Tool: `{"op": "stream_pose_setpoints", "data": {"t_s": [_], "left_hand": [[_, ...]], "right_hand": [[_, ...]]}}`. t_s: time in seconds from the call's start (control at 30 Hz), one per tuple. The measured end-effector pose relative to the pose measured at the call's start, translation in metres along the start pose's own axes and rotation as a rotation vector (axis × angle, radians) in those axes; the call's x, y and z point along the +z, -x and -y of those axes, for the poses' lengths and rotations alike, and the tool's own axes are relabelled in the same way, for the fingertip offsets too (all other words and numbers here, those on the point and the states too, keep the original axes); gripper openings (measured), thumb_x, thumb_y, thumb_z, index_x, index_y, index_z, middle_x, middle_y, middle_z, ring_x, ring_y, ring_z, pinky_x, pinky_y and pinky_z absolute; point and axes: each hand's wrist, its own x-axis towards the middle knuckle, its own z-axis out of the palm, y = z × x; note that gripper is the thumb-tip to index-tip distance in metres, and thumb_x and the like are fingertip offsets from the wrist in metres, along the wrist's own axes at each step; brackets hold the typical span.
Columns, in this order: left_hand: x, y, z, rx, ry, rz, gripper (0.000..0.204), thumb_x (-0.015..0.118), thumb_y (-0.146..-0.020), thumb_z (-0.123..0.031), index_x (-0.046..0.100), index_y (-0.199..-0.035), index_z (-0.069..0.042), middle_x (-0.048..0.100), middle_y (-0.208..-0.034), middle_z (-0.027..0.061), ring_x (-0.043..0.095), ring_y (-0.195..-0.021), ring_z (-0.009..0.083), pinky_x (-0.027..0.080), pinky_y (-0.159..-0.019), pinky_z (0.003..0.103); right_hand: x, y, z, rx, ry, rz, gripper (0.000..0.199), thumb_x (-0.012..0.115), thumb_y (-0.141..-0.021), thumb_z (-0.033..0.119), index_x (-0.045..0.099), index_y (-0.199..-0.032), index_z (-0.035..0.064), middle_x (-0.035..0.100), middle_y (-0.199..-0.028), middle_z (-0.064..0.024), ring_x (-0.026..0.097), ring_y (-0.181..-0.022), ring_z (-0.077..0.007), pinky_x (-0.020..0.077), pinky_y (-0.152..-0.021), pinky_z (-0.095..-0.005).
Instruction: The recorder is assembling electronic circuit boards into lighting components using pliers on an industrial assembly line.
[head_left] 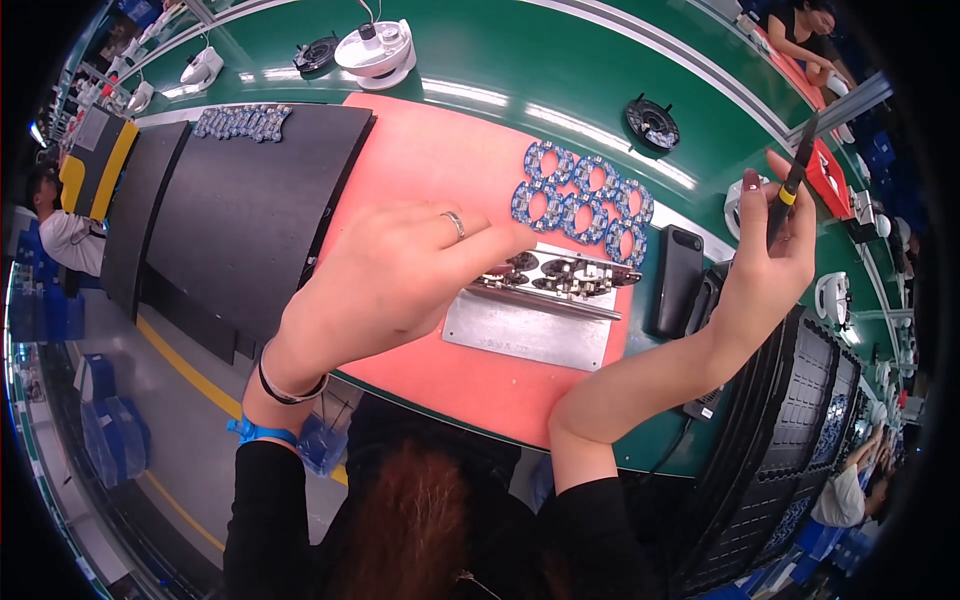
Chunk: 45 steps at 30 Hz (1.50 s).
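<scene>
My left hand (400, 265), with a ring on one finger, reaches over the left end of a metal fixture (525, 332). Its fingers are curled, and what they pinch, if anything, is hidden behind the hand. Dark round parts (570, 275) sit in the openings along the fixture's upper section. To the right, my right hand (775, 225) is raised off the bench, closed around a slim black tool with a yellow band (789, 190), its narrow end pointing up. Just behind the fixture lies a panel of blue ring-shaped circuit boards (583, 215).
A pink mat (400, 130) covers the green bench (500, 50). Black boards (260, 180) bearing more circuit boards (243, 122) stand left. A black case-like object (680, 270) and stacked black trays (790, 420) are right. White housing (377, 55) and black round part (652, 122) lie behind.
</scene>
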Motion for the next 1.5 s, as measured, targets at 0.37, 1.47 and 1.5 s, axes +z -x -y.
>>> {"op": "stream_pose_setpoints", "data": {"t_s": [0.37,1.47,1.5], "left_hand": [[-0.0024,0.0026,0.0006,0.004,0.005,0.026,0.028,0.071,-0.076,0.003,0.07,-0.103,-0.004,0.067,-0.074,0.0093,0.07,-0.072,0.0265,0.054,-0.063,0.035],[0.0004,-0.0015,0.0061,0.045,0.029,0.042,0.029,0.068,-0.076,0.003,0.071,-0.104,-0.003,0.068,-0.074,0.0074,0.07,-0.07,0.0245,0.054,-0.062,0.034],[0.0013,-0.0019,0.0064,0.056,0.031,0.048,0.03,0.068,-0.076,0.002,0.071,-0.105,-0.004,0.068,-0.074,0.0072,0.069,-0.07,0.0246,0.054,-0.062,0.034]], "right_hand": [[-0.001,-0.0002,-0.003,-0.007,-0.015,-0.004,0.026,0.07,-0.094,0.007,0.068,-0.119,0.0007,0.068,-0.103,-0.0035,0.065,-0.091,-0.0098,0.0499,-0.082,-0.0244],[-0.0024,-0.001,-0.0015,-0.015,-0.031,0.002,0.026,0.071,-0.094,0.008,0.067,-0.119,0.0003,0.067,-0.099,-0.0032,0.063,-0.09,-0.0101,0.0493,-0.083,-0.025],[-0.0022,-0.0011,-0.0014,-0.016,-0.031,0.002,0.026,0.071,-0.094,0.008,0.067,-0.119,0.0003,0.067,-0.099,-0.0032,0.063,-0.09,-0.0101,0.0493,-0.083,-0.025]]}}
